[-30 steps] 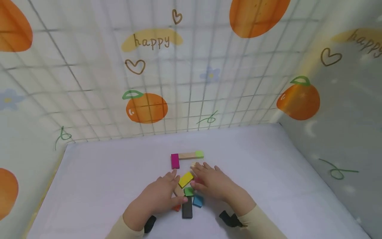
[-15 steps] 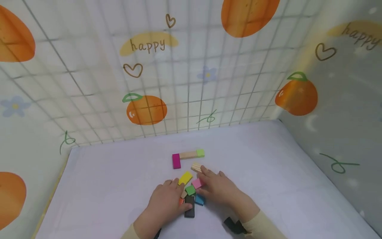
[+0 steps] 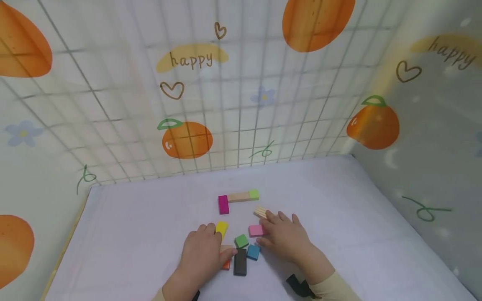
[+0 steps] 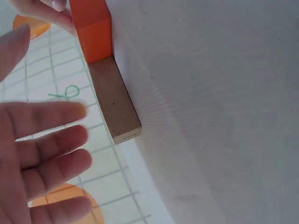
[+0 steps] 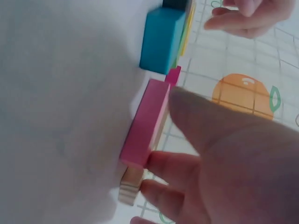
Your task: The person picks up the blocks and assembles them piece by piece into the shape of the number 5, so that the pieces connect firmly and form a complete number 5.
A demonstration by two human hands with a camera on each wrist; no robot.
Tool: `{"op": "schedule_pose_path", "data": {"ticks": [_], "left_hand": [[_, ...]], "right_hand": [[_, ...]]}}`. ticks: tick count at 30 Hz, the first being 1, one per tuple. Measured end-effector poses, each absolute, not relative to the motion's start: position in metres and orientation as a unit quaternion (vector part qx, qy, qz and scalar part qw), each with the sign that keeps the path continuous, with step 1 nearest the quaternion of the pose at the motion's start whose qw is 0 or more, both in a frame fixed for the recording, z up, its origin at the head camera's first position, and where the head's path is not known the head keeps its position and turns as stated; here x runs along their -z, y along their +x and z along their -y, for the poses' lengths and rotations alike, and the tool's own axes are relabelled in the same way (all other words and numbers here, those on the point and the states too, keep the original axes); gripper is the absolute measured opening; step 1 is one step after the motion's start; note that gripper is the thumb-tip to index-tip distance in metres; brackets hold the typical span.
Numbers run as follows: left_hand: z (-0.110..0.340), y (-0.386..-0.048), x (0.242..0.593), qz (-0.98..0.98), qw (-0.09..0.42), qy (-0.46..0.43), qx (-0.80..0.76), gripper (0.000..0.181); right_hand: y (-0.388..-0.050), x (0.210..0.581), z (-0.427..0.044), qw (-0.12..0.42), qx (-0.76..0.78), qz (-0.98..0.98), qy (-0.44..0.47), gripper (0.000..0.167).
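My left hand (image 3: 199,253) is over the left side of a loose group of wooden blocks, fingers extended. A yellow block (image 3: 222,228) lies by its fingertips; its thumb is above a plain wood block (image 4: 114,102) and an orange block (image 4: 96,32), both partly hidden in the head view. My right hand (image 3: 286,236) touches a pink block (image 5: 145,123) with thumb and index finger at its two ends, and another finger reaches a striped wood block (image 5: 131,186). Between the hands lie a green block (image 3: 241,241), a blue block (image 3: 253,252) and a black block (image 3: 240,262).
Farther back, a magenta block (image 3: 224,205), a plain wood strip (image 3: 239,197) and a light green block (image 3: 254,194) lie end to end. White cloth (image 3: 150,217) covers the table. A printed curtain over a wire grid (image 3: 211,100) stands behind.
The yellow block has shifted left and turned with my left hand. Pink and striped blocks have slid right with my right hand. More space now separates the blocks.
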State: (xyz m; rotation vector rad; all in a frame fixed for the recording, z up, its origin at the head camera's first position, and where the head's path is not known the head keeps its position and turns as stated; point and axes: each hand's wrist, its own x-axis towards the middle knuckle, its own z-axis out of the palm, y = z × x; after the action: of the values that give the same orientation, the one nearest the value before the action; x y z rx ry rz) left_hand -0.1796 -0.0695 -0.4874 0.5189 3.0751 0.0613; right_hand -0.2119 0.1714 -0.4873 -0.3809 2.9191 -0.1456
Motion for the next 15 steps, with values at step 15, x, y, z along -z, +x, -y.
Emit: {"op": "schedule_pose_path", "data": {"ticks": [15], "left_hand": [[0.072,-0.182,0.495,-0.967,0.047,0.226,-0.106,0.064]], "right_hand": [[-0.196,0.485,-0.136,0.112,0.087,-0.954,-0.264,0.063]]}}
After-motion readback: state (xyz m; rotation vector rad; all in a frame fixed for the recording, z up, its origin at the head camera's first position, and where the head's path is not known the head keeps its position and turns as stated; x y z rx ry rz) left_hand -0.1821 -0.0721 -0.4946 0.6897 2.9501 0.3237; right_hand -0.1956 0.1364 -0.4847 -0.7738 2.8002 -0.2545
